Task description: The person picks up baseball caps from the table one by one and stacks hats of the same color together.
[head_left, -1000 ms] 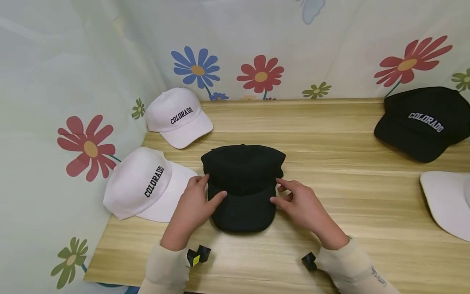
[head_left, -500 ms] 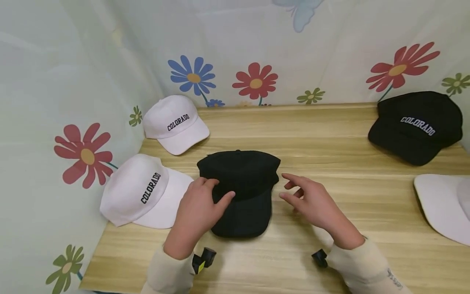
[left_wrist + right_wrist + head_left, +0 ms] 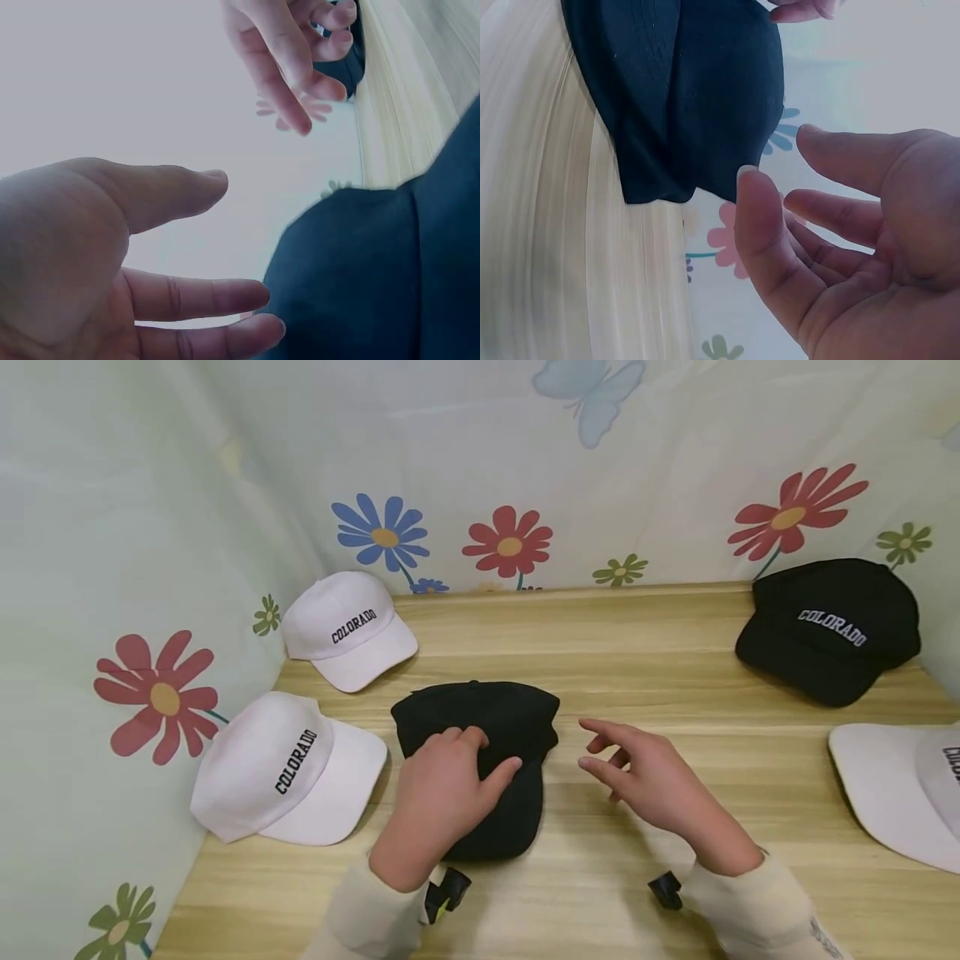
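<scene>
A black cap (image 3: pixel 512 720) lies on the wooden table in front of me, its brim toward me. My left hand (image 3: pixel 438 793) is over its left side and part of the brim in the head view. In the left wrist view, the left fingers (image 3: pixel 217 296) are straight, their tips right at the dark fabric, and the thumb stands apart. To the right of the cap, my right hand (image 3: pixel 648 781) is held off it, fingers loosely bent with nothing between them. The right wrist view shows the cap's side (image 3: pixel 727 97) beyond those fingers.
Two white caps lettered COLORADO, a rear one (image 3: pixel 345 627) and a nearer one (image 3: pixel 273 768), lie left on the wooden table (image 3: pixel 600 893). At right are a black COLORADO cap (image 3: pixel 832 631) and a partly cropped white cap (image 3: pixel 885 777). Flower-printed curtains (image 3: pixel 660 468) border the table.
My right hand has let go of the cap's right side and drawn away to the right. The left hand has shifted rightward over the cap. The head view has tilted up somewhat.
</scene>
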The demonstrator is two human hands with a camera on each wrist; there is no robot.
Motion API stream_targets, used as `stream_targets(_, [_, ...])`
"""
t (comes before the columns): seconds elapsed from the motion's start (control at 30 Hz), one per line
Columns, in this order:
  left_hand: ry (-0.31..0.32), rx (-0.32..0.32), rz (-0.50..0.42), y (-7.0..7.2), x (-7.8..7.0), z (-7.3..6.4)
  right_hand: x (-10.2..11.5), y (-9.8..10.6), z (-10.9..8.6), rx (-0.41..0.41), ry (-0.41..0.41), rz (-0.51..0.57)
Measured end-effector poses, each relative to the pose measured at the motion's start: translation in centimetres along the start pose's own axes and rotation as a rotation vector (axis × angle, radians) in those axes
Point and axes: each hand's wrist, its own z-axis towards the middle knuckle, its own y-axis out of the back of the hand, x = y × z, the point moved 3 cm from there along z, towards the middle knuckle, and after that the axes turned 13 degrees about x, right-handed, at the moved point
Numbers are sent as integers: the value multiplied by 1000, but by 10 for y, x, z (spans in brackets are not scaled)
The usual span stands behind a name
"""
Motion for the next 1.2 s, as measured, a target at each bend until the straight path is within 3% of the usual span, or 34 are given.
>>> stream_targets(0.27, [-75, 7, 71, -11, -29, 22, -13, 14, -14, -49, -22, -19])
stream_targets(0.63, [-128, 117, 161, -29, -65, 55, -24, 32, -24, -80, -20, -18])
stream_targets(0.9, [-193, 155, 173, -31, -89, 68, -33, 37, -28, -100, -20, -23])
stream_targets(1.2, [-197, 207, 188, -33, -109, 88, -43, 47, -30, -115, -40, -62])
